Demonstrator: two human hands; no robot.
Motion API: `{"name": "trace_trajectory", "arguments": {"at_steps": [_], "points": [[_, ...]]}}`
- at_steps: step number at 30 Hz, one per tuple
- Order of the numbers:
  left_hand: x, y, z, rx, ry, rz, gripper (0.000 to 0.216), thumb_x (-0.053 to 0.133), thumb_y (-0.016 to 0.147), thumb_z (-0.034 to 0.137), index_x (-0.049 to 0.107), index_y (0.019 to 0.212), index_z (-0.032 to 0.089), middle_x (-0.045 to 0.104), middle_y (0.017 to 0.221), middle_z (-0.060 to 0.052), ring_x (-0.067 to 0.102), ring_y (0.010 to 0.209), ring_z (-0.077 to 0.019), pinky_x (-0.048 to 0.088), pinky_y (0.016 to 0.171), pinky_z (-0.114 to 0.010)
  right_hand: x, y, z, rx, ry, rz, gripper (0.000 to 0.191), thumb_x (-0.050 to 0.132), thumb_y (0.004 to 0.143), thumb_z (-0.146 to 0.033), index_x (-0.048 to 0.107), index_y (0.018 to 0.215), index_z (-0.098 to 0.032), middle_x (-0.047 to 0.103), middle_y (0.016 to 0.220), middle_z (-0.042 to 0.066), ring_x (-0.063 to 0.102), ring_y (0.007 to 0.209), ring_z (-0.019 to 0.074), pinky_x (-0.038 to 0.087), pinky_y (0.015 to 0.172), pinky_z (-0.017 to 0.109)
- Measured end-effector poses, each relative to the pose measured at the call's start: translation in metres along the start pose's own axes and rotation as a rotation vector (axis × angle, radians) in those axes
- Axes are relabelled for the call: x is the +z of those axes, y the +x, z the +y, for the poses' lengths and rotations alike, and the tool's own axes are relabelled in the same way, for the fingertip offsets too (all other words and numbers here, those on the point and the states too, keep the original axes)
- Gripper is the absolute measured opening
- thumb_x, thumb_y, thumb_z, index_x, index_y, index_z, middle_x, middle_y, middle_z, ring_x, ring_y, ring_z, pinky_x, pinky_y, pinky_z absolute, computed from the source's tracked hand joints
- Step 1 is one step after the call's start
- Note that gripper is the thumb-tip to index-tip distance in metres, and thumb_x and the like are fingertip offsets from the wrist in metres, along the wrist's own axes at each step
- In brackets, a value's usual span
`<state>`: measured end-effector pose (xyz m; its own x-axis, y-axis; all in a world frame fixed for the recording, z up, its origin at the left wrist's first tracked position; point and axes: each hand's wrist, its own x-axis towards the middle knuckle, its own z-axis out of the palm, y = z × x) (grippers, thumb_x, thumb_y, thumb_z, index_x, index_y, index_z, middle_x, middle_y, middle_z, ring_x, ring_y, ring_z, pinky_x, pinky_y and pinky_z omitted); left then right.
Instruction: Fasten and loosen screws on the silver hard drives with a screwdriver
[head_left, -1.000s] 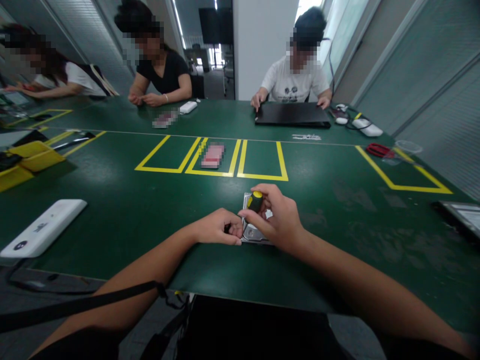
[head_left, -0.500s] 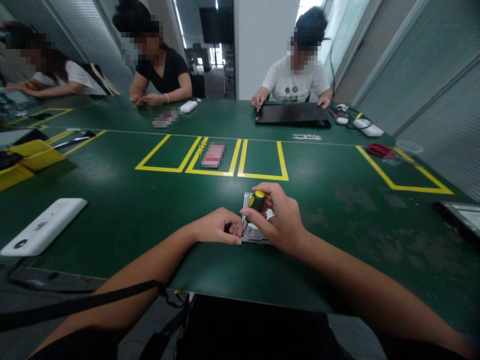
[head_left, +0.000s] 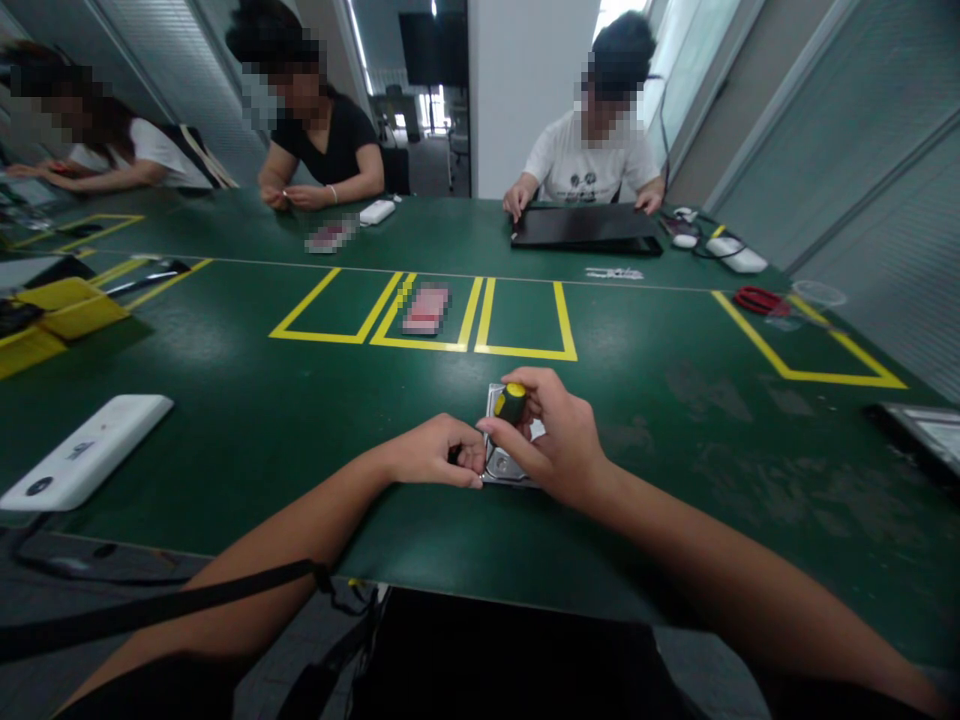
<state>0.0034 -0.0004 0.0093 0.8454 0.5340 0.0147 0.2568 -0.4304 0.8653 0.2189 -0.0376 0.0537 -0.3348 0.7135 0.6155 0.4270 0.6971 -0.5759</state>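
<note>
A silver hard drive (head_left: 501, 466) lies flat on the green table (head_left: 225, 420) near its front edge. My right hand (head_left: 559, 440) is closed round a screwdriver (head_left: 511, 402) with a black handle and yellow cap, held upright over the drive. My left hand (head_left: 435, 452) rests at the drive's left edge, fingers curled and pinched against it, next to the screwdriver's shaft. The screwdriver's tip is hidden behind my fingers.
A white box-shaped device (head_left: 82, 452) lies at the left with a cable. Yellow trays (head_left: 60, 310) stand far left. Three yellow-taped rectangles (head_left: 427, 320) lie ahead. Across the table sit three people, one with hands on a black laptop (head_left: 585, 230). A red tool (head_left: 757, 298) lies right.
My right hand's fingers have shifted slightly on the screwdriver handle. The drive and my left hand stay where they were.
</note>
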Motion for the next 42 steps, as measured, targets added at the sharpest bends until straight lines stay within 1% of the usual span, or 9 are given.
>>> {"name": "trace_trajectory", "arguments": {"at_steps": [6,12,18,25,30,33,35,42], "points": [[0.000,0.000,0.000,-0.025,0.027,0.007,0.021,0.077,0.079,0.031,0.068,0.082,0.012,0.065,0.071,0.000,0.056,0.063,-0.0091,0.040,0.058,-0.020,0.000,0.000,0.000,0.027,-0.003,0.025,0.035,0.065,0.091,-0.039,0.049,0.113,-0.017,0.057,0.080,-0.001,0.053,0.061,0.0090,0.042,0.058,0.024],[0.002,0.000,-0.002,-0.004,0.035,0.013,0.022,0.075,0.079,0.033,0.067,0.084,0.013,0.060,0.068,0.002,0.053,0.062,-0.0088,0.039,0.057,-0.020,0.000,0.000,-0.002,0.033,-0.012,0.009,0.035,0.060,0.093,-0.039,0.048,0.116,-0.016,0.061,0.085,0.002,0.056,0.067,0.0109,0.043,0.061,0.025],[0.002,0.000,0.000,0.008,0.022,0.000,0.018,0.073,0.081,0.030,0.066,0.084,0.013,0.061,0.070,0.001,0.053,0.063,-0.0088,0.039,0.058,-0.021,-0.002,0.000,-0.002,0.015,-0.015,0.008,0.034,0.060,0.093,-0.037,0.049,0.118,-0.016,0.063,0.088,0.003,0.057,0.068,0.0112,0.044,0.061,0.025],[0.001,0.001,0.001,0.037,0.055,-0.004,0.019,0.074,0.082,0.030,0.067,0.083,0.013,0.063,0.073,0.000,0.054,0.064,-0.0091,0.041,0.059,-0.021,-0.004,0.001,-0.002,-0.032,0.007,-0.015,0.035,0.060,0.094,-0.032,0.050,0.122,-0.014,0.066,0.100,0.006,0.060,0.073,0.0118,0.048,0.067,0.026],[0.001,0.002,0.001,0.040,0.058,0.004,0.020,0.074,0.082,0.031,0.066,0.079,0.013,0.063,0.071,0.000,0.054,0.063,-0.0090,0.041,0.058,-0.021,-0.006,0.005,-0.005,-0.144,-0.008,-0.021,0.036,0.060,0.095,-0.027,0.053,0.127,-0.014,0.065,0.111,0.008,0.062,0.084,0.0139,0.051,0.077,0.029],[0.001,0.001,0.000,0.031,0.045,0.016,0.021,0.075,0.081,0.031,0.065,0.078,0.013,0.061,0.069,0.001,0.054,0.063,-0.0089,0.042,0.059,-0.020,-0.009,0.008,-0.008,-0.203,-0.001,-0.031,0.037,0.058,0.095,-0.024,0.054,0.130,-0.012,0.064,0.110,0.009,0.060,0.090,0.0157,0.050,0.082,0.031],[0.002,0.001,-0.001,0.022,0.034,0.017,0.021,0.075,0.080,0.031,0.065,0.078,0.013,0.060,0.069,0.001,0.055,0.064,-0.0091,0.042,0.059,-0.021,-0.010,0.010,-0.009,-0.219,0.020,-0.047,0.039,0.057,0.095,-0.023,0.053,0.131,-0.011,0.062,0.107,0.009,0.058,0.091,0.0160,0.050,0.081,0.031],[0.001,0.001,-0.002,0.015,0.054,0.000,0.022,0.075,0.080,0.033,0.066,0.080,0.012,0.063,0.071,0.000,0.055,0.064,-0.0093,0.042,0.059,-0.021,-0.008,0.010,-0.005,-0.209,0.018,-0.026,0.040,0.057,0.095,-0.022,0.053,0.133,-0.012,0.060,0.097,0.006,0.054,0.079,0.0136,0.048,0.074,0.030]]}}
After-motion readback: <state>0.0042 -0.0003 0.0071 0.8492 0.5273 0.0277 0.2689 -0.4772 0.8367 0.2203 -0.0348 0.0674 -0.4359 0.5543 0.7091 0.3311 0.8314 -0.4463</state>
